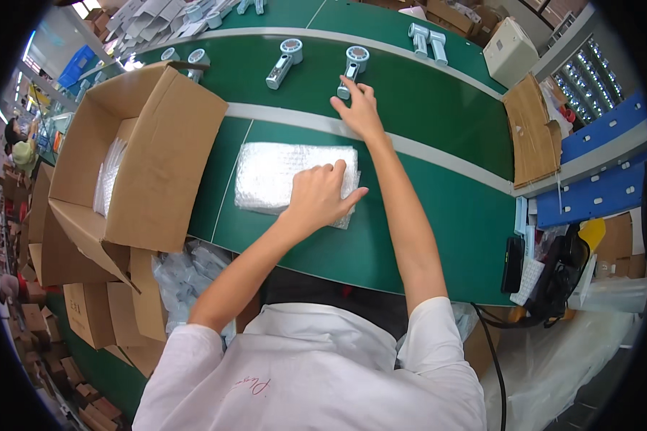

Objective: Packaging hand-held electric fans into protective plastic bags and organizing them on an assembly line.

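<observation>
My left hand (318,192) rests on a stack of silvery bubble-wrap bags (262,176) on the green bench. Its thumb sticks out past the stack's right edge, and its fingertips are partly hidden. My right hand (361,113) stretches out to a light-blue handheld fan (357,55) lying on the dark green belt. The fingers are apart, with the index finger at the fan's handle; whether it presses on it I cannot tell. A second handheld fan (290,49) lies to the left on the same belt.
An open cardboard box (169,154) with bubble wrap inside stands at my left. More handheld fans (428,43) lie on the far shelf. A cardboard sheet (530,133) stands at the belt's right end, near a blue rail (589,190). A black cable (497,359) hangs at the right.
</observation>
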Action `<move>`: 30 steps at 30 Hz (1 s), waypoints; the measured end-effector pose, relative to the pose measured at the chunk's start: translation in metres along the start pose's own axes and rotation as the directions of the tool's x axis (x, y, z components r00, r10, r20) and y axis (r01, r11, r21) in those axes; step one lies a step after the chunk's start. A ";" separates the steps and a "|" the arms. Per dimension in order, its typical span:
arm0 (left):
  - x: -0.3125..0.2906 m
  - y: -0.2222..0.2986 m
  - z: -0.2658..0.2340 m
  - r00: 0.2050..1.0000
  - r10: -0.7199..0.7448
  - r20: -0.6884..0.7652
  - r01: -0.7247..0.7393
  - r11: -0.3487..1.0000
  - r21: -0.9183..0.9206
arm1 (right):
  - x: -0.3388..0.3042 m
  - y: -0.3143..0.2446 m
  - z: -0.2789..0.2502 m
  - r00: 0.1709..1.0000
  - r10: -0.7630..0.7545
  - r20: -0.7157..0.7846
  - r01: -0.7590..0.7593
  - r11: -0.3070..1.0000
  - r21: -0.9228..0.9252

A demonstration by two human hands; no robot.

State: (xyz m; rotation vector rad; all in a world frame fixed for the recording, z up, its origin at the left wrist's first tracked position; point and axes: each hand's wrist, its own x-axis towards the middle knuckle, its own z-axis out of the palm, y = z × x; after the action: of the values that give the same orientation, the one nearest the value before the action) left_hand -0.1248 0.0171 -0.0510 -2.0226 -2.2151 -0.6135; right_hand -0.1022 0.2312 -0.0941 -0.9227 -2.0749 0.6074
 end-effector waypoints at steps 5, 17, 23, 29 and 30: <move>-0.002 -0.003 -0.002 0.997 -0.070 -0.033 0.065 0.989 -0.134 | 0.027 0.000 0.013 0.989 0.148 -0.016 -0.143 0.918 -0.369; -0.013 -0.032 -0.026 0.957 -0.120 0.264 0.281 0.611 -0.740 | -0.106 -0.016 -0.141 0.926 0.187 0.327 -0.376 0.414 0.829; -0.014 -0.030 -0.023 0.970 -0.109 0.216 0.236 0.610 -0.756 | -0.188 -0.033 -0.175 0.967 0.012 0.255 -0.206 0.626 0.752; -0.015 -0.035 -0.018 0.971 -0.119 0.209 0.238 0.599 -0.764 | -0.215 -0.034 -0.165 0.970 0.006 0.242 -0.152 0.791 0.592; -0.016 -0.036 -0.018 0.969 -0.128 0.212 0.245 0.602 -0.760 | -0.216 -0.036 -0.158 0.969 0.004 0.248 -0.156 0.787 0.597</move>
State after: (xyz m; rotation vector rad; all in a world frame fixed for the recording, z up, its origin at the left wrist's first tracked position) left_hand -0.1615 -0.0055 -0.0478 -2.1807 -2.5235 -1.8093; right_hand 0.1051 0.0587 -0.0756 -0.5676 -1.8361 1.3995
